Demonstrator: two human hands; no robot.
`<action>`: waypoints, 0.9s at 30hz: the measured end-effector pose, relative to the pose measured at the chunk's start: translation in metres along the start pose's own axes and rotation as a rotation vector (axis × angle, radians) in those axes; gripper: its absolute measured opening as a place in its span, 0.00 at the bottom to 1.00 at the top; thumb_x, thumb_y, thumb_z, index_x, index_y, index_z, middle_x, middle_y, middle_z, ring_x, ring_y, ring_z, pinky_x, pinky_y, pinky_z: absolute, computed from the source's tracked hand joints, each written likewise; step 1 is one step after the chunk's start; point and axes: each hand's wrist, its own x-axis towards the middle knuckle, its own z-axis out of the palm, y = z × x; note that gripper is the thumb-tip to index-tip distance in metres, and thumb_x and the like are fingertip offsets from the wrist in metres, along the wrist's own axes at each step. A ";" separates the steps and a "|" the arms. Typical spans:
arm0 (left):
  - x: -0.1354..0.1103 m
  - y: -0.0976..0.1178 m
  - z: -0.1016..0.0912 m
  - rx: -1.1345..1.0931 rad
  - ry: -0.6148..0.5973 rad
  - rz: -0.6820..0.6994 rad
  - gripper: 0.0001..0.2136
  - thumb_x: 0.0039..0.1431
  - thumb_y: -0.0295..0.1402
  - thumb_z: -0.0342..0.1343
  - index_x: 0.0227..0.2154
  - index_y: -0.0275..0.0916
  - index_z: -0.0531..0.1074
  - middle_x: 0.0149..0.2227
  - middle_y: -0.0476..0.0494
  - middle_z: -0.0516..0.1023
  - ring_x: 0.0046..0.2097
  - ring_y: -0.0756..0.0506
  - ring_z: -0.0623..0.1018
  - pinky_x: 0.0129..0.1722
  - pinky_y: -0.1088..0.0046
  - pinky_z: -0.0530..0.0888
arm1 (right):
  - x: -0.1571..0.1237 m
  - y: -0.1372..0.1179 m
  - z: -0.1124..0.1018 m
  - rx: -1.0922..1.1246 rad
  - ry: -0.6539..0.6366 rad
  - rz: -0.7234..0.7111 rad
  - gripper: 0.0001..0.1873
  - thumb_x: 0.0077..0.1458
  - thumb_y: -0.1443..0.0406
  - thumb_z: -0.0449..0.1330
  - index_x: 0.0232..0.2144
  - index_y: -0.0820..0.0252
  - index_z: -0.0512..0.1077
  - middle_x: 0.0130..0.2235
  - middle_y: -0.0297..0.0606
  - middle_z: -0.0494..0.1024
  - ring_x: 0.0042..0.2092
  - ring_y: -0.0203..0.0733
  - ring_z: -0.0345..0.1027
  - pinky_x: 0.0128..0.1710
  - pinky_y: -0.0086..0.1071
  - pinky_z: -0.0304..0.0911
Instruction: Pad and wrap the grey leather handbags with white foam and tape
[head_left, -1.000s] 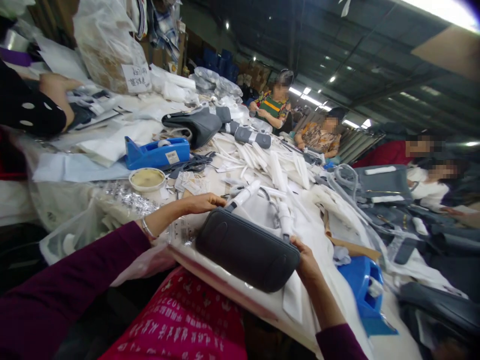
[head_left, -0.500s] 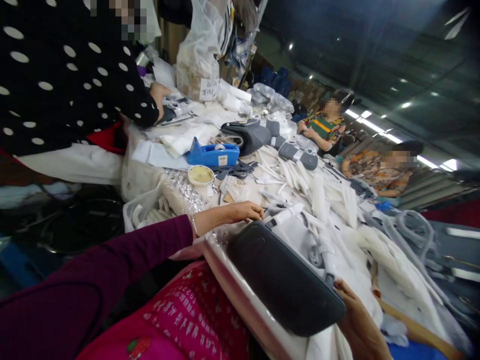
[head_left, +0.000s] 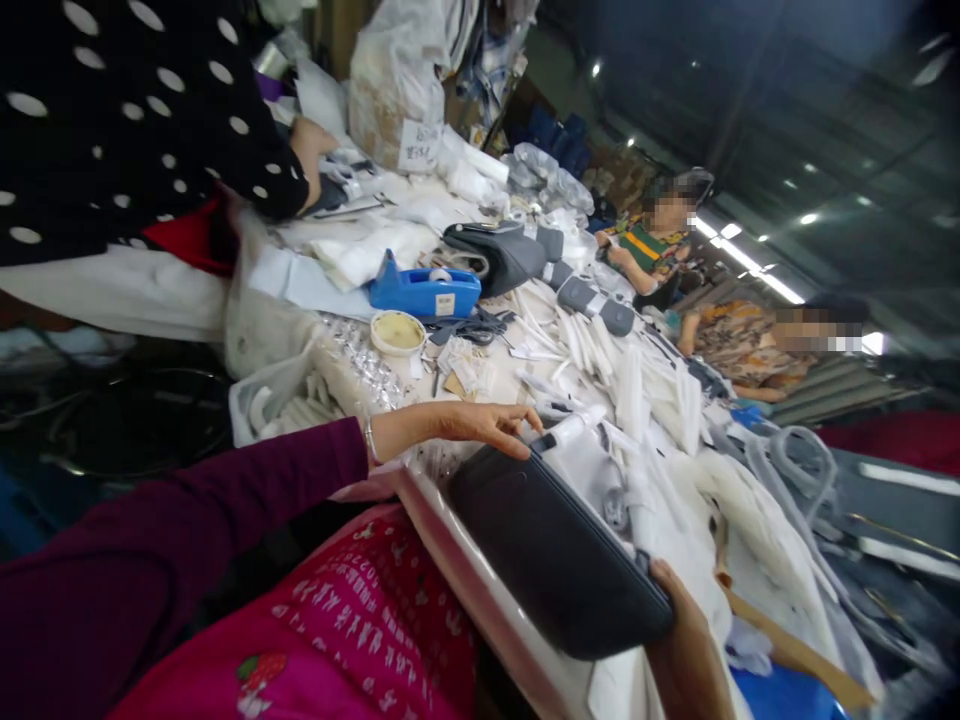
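Note:
A dark grey handbag [head_left: 555, 560] with a smooth flat face lies tilted at the table's near edge. At its far left corner is my left hand [head_left: 487, 425]; the fingers are apart and the fingertips rest on or just over the zipped top edge. My right hand [head_left: 686, 635] grips the bag's right end, its thumb at the top corner and its other fingers hidden behind. White wrapping and a grey strap [head_left: 615, 505] with a clear-wrapped ring lie along the bag's top side.
Beyond my left hand stand a blue tape dispenser [head_left: 425, 290], a round tub of yellowish paste [head_left: 397, 332] and black scissors [head_left: 480, 325]. White foam strips [head_left: 622, 380] and another grey bag [head_left: 502, 255] cover the table. A co-worker's polka-dot sleeve [head_left: 255, 130] is at the left.
My left hand's fingers have spread from a closer pinch at the bag's corner. The bag and right hand sit slightly further left in view, as the view has shifted a little.

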 end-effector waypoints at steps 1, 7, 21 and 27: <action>0.000 0.000 0.001 0.009 0.008 0.004 0.25 0.49 0.46 0.63 0.49 0.44 0.66 0.38 0.50 0.71 0.39 0.48 0.69 0.38 0.74 0.65 | 0.000 -0.001 0.001 0.018 0.023 0.061 0.17 0.50 0.52 0.54 0.29 0.58 0.72 0.28 0.38 0.76 0.33 0.48 0.71 0.35 0.42 0.68; 0.000 -0.002 0.004 0.046 0.052 0.059 0.23 0.49 0.47 0.63 0.46 0.44 0.67 0.34 0.52 0.69 0.36 0.49 0.68 0.36 0.75 0.64 | 0.005 -0.076 0.005 -0.587 0.172 -0.301 0.31 0.56 0.51 0.51 0.57 0.61 0.63 0.57 0.49 0.63 0.60 0.61 0.53 0.60 0.55 0.47; -0.051 -0.035 0.031 -0.083 0.465 -0.116 0.22 0.63 0.48 0.44 0.32 0.34 0.73 0.33 0.44 0.75 0.35 0.49 0.73 0.38 0.75 0.69 | 0.015 -0.085 0.064 -0.749 -0.357 -0.649 0.24 0.57 0.49 0.54 0.49 0.55 0.71 0.42 0.43 0.72 0.39 0.46 0.72 0.34 0.36 0.69; -0.062 -0.036 0.055 0.067 0.379 0.016 0.24 0.54 0.52 0.56 0.44 0.37 0.72 0.41 0.43 0.74 0.42 0.46 0.73 0.41 0.76 0.69 | 0.021 -0.086 0.059 -0.721 -0.388 -0.620 0.23 0.54 0.48 0.57 0.46 0.53 0.75 0.42 0.43 0.73 0.38 0.47 0.72 0.33 0.37 0.70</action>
